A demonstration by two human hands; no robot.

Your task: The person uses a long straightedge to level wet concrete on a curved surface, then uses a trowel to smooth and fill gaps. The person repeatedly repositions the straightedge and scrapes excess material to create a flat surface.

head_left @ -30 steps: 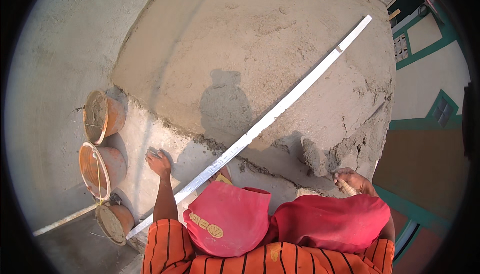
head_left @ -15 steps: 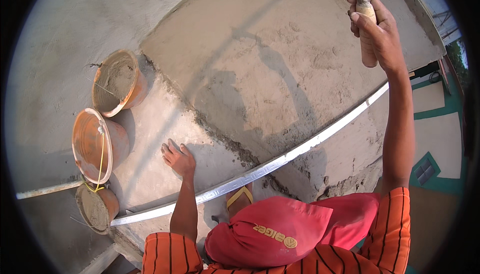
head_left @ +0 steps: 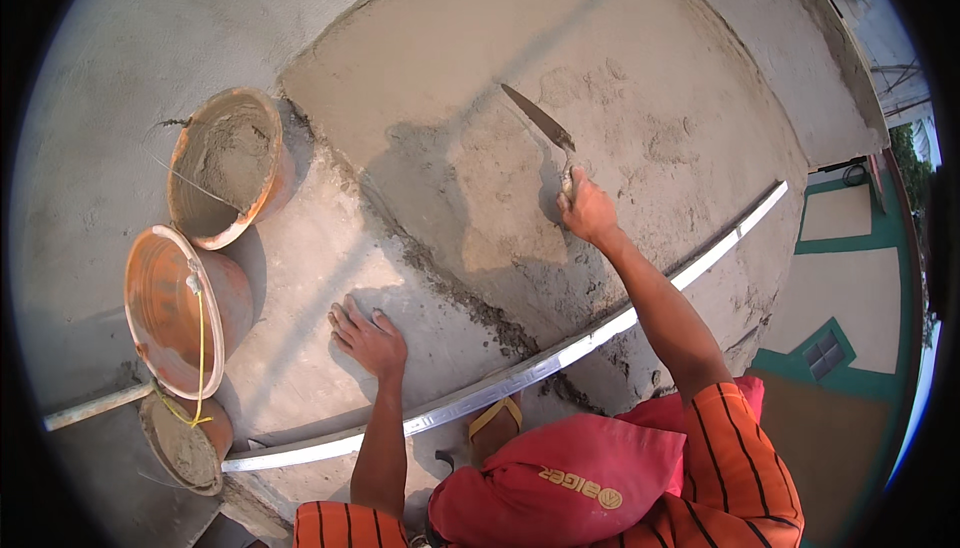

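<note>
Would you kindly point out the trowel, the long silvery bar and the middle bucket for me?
Trowel (head_left: 541, 120): head view, on the middle of its blade.
Long silvery bar (head_left: 560, 357): head view, on its face between the two forearms.
Middle bucket (head_left: 230, 295): head view, on its outer wall.

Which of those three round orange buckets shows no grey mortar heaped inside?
The middle orange bucket: its orange inside shows, while the upper bucket and smaller lower bucket both hold grey mortar.

I see sunlit concrete floor (head_left: 315, 213) at nine o'clock — and a green-trimmed pale wall (head_left: 868, 293), diamond-shaped window (head_left: 825, 356) included, past three.
</note>
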